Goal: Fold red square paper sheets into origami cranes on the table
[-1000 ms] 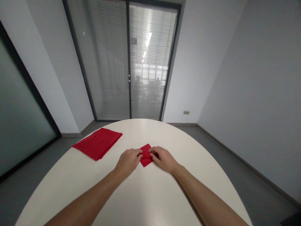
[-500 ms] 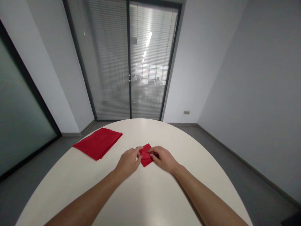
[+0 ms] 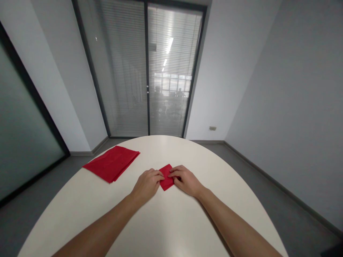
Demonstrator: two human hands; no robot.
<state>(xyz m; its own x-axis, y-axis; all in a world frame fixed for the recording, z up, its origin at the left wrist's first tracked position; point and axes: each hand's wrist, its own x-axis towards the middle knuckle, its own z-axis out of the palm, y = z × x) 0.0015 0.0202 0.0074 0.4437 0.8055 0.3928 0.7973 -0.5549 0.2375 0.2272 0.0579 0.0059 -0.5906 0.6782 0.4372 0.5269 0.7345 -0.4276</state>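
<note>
A small folded square of red paper (image 3: 167,182) lies on the white table in front of me, turned corner-on. My left hand (image 3: 150,180) is closed at its left corner, thumb and fingers drawn together on the edge. From the other side, my right hand (image 3: 184,179) has its bent fingertips on the upper right part of the square, the thumb tucked below them by the edge. The fingers partly cover both side corners. Further left lies a stack of larger red sheets (image 3: 112,164), touched by neither hand.
The round white table (image 3: 166,221) curves away on both sides. Beyond its far edge stand a glass partition with blinds (image 3: 125,89) and a pale wall (image 3: 227,71) with a small outlet plate (image 3: 212,128). A frosted panel (image 3: 24,125) is at the left.
The raised flap and folds on the small red square now lie flatter. My left fingers have come down and closed on its left edge; my right fingers have shifted slightly.
</note>
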